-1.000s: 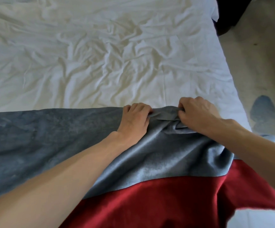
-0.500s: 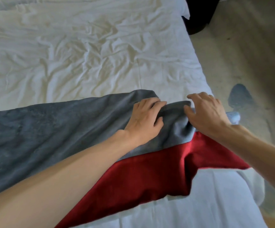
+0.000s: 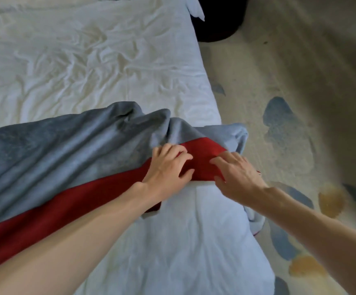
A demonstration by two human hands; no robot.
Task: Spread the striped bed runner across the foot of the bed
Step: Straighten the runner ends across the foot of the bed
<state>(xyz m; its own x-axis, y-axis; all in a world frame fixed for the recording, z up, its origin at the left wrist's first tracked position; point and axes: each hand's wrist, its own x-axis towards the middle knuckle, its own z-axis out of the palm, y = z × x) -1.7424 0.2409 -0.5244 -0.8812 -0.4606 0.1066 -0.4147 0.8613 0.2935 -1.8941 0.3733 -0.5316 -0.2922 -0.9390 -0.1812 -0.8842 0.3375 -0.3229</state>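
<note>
Head view: striped bed runner [image 3: 66, 150], grey band beyond red band, lying slantwise across the bed [image 3: 194, 248], running in from the left edge and ending bunched in folds at the right edge, grey end spilling just over it. Left hand [image 3: 166, 167] on the red band near its end, fingers spread and lightly bent, pressing the cloth, gripping nothing. Right hand [image 3: 236, 175] just beside it at the runner's tip, fingers reaching almost straight onto the red, thumb at the near hem; pinching or only touching, impossible to tell. Wrinkled white sheet [image 3: 77, 67] elsewhere. Beyond the right edge, patterned carpet [image 3: 290, 71]; dark object [image 3: 219, 18] off the far right corner.
</note>
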